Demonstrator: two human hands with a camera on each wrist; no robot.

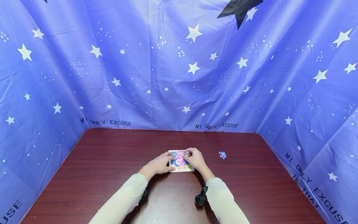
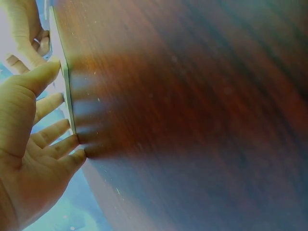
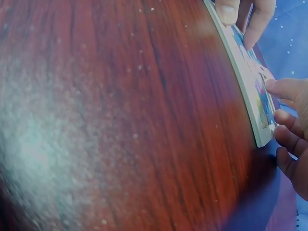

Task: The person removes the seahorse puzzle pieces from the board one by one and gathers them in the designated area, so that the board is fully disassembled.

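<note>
A small square jigsaw puzzle (image 1: 181, 167) with a white border and a pink cartoon figure lies on the table in the head view. My left hand (image 1: 161, 164) rests at its left side, thumb on the near corner and fingers spread along the edge. In the left wrist view the fingers (image 2: 54, 137) are fairly straight against the board's edge. My right hand (image 1: 196, 159) is over the upper right part, thumb and forefinger tips on the picture. In the right wrist view its thumb (image 3: 281, 88) touches the picture, other fingers bent beside the edge; I cannot tell whether they pinch a piece.
A loose blue puzzle piece (image 1: 222, 155) lies to the right of the right hand. The dark red wooden table (image 1: 126, 143) is enclosed at the back and sides by a blue star-printed curtain (image 1: 173, 71). A black wrist camera (image 1: 200, 199) sits under the right forearm.
</note>
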